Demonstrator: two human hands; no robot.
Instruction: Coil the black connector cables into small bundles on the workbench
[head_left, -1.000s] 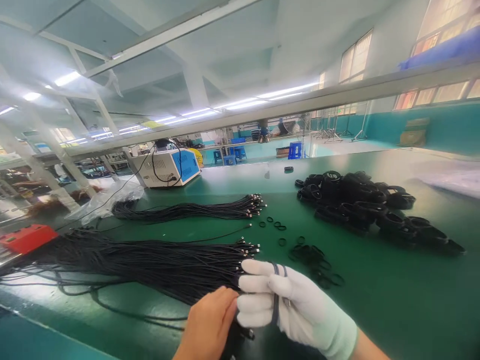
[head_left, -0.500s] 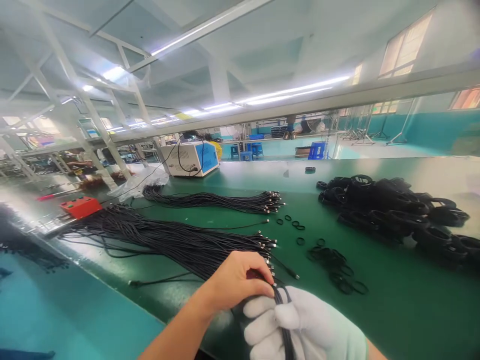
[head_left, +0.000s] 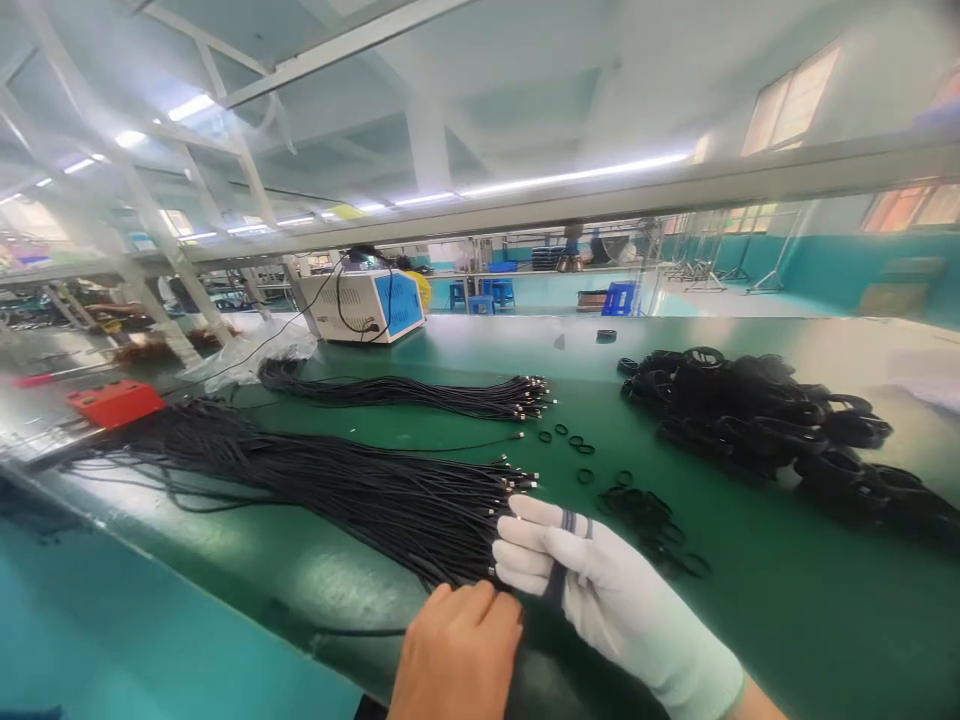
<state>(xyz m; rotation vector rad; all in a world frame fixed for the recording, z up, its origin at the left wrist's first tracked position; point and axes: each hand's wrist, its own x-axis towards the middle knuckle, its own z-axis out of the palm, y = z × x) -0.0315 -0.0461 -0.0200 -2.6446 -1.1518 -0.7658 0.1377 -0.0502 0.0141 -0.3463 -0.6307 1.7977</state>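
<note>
My left hand (head_left: 457,650), bare, is low in the middle with its fingers curled shut and its back towards me. A black cable (head_left: 360,632) leads out from its left side; the grip itself is hidden. Just right of it, my right hand (head_left: 607,580) in a white glove closes its fingers and thumb on a blurred stretch of black cable. A dark band crosses the gloved index finger. Close to both hands, a wide bundle of black cables (head_left: 360,490) lies on the green table (head_left: 337,580), its metal plug ends pointing right.
Behind lies a smaller cable bundle (head_left: 420,393). Loose black rings (head_left: 576,441) and a small ring pile (head_left: 649,515) lie right of the plugs. A large heap of black coils (head_left: 757,410) covers the right. A red box (head_left: 116,402) and a white-blue machine (head_left: 367,305) stand left.
My left hand has gone down and now sits below the right, its fingers turned under. My gloved hand has risen towards the plug ends. The view has shifted slightly.
</note>
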